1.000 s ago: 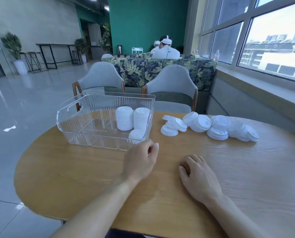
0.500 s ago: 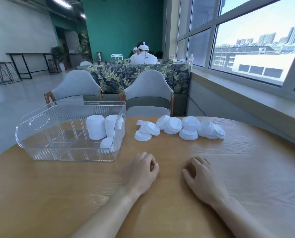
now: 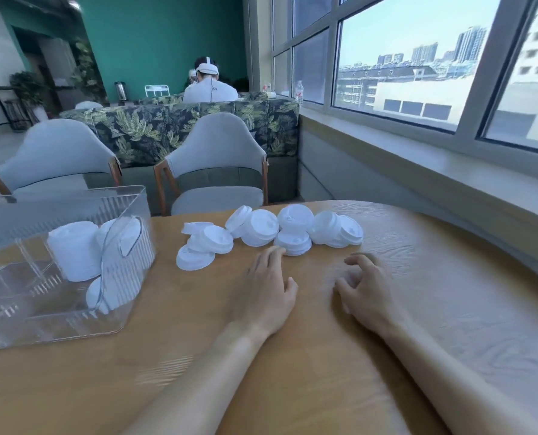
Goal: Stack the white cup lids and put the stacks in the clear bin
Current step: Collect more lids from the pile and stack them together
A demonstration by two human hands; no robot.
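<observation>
Both hands have moved forward across the round wooden table (image 3: pixel 292 387) since a moment ago, when they lay curled and still. The left hand (image 3: pixel 269 287) now has its fingers stretched out straight and close together. Its fingertips (image 3: pixel 277 251) reach the near edge of the loose white plastic cup lids (image 3: pixel 271 232), right by the low lid in the middle of the heap (I cannot tell if they truly touch it yet). The right hand (image 3: pixel 368 287) has lifted a bit. Its fingers are bent and spread like a claw, and it holds nothing.

The lids lie in a messy row across the far side of the table, some leaning on each other. The clear plastic bin (image 3: pixel 57 262) sits to the left, near the pile. It already has tall white stacks of lids (image 3: pixel 73 249) in it, plus one stack lying on its side by the near wall.

So I think a new round is starting: the hands are going for more lids to pile up. Many lids are left, so the job is only partly done.
</observation>
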